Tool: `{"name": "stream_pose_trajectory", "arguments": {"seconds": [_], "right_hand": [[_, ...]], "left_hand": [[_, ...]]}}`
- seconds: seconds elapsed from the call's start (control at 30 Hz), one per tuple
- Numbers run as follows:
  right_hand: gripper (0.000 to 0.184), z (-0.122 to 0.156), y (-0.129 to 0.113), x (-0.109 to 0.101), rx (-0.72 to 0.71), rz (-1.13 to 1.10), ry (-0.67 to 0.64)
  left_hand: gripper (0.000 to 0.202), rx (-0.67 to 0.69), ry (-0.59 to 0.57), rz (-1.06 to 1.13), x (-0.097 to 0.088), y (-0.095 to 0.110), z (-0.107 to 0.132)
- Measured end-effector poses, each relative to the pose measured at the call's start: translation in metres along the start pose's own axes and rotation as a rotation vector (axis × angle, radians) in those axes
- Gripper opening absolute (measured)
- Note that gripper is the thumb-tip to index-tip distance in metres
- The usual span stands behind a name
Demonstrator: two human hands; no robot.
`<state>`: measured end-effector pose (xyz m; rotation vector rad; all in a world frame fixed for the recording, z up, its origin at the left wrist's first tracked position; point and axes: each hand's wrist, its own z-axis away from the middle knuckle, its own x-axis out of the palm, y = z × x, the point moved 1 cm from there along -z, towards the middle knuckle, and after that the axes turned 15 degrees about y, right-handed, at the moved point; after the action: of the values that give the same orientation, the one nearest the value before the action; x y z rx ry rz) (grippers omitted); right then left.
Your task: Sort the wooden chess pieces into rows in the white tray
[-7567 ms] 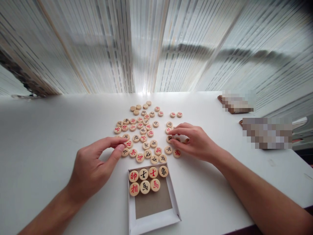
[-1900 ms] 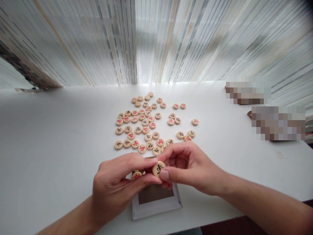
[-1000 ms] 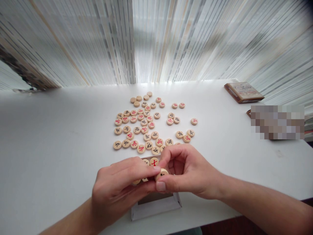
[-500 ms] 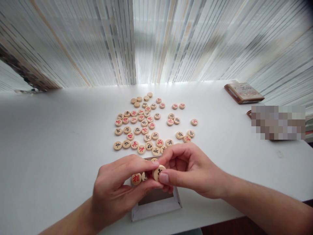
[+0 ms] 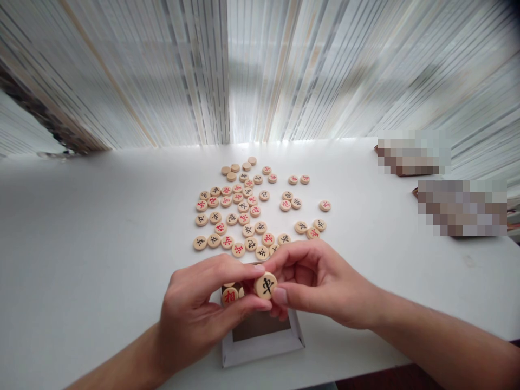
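Observation:
A round wooden Chinese chess piece (image 5: pixel 266 285) with a black character faces me above the box. My left hand (image 5: pixel 203 309) grips it between thumb and forefinger from the left. On its other side, my right hand (image 5: pixel 314 284) holds the edge with thumb and fingers; whether more pieces sit behind it is hidden. Below both hands stands a shallow white open box (image 5: pixel 264 349) with a brown inside. A piece with a red character (image 5: pixel 229 296) shows at the box's left, partly behind my left hand, with other pieces beside it.
Many loose chess pieces (image 5: pixel 244 218) with red or black characters lie spread beyond the box on the white table (image 5: pixel 101 244). Several blank-faced ones (image 5: pixel 234 168) lie at the far side. Two blurred flat boxes (image 5: pixel 408 162) rest at the right. A striped string curtain (image 5: pixel 260 70) hangs behind.
My right thumb has slid off the face of the held piece toward its edge, so the black character now shows whole. The view has shifted slightly.

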<state>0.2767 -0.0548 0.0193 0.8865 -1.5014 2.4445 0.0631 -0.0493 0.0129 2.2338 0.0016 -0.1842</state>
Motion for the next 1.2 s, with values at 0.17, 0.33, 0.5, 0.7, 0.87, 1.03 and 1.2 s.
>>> {"name": "stream_pose_trajectory", "arguments": {"seconds": [0.17, 0.33, 0.5, 0.7, 0.87, 1.03, 1.2], "right_hand": [[0.021, 0.003, -0.001, -0.002, -0.259, 0.231, 0.088], [0.019, 0.004, -0.003, -0.002, -0.564, 0.458, 0.152], [0.021, 0.004, -0.002, -0.002, -0.681, 0.549, 0.176], [0.028, 0.005, -0.001, -0.003, -0.813, 0.625, 0.198], [0.029, 0.005, 0.000, -0.003, -0.832, 0.624, 0.217], [0.033, 0.006, 0.006, -0.005, -0.613, 0.399, 0.225], [0.028, 0.004, 0.006, -0.002, -0.383, 0.220, 0.198]], "left_hand": [[0.039, -0.026, -0.003, 0.006, 0.001, -0.001, 0.001], [0.041, -0.064, 0.024, -0.001, 0.001, -0.002, 0.002], [0.042, -0.044, 0.055, 0.023, 0.001, -0.001, 0.001], [0.038, -0.033, 0.084, 0.018, 0.000, 0.000, 0.001], [0.036, -0.024, 0.090, 0.011, 0.001, 0.000, 0.001], [0.025, -0.019, 0.099, -0.027, 0.001, 0.001, -0.002], [0.021, -0.049, 0.108, -0.057, 0.000, 0.002, -0.004]]}}
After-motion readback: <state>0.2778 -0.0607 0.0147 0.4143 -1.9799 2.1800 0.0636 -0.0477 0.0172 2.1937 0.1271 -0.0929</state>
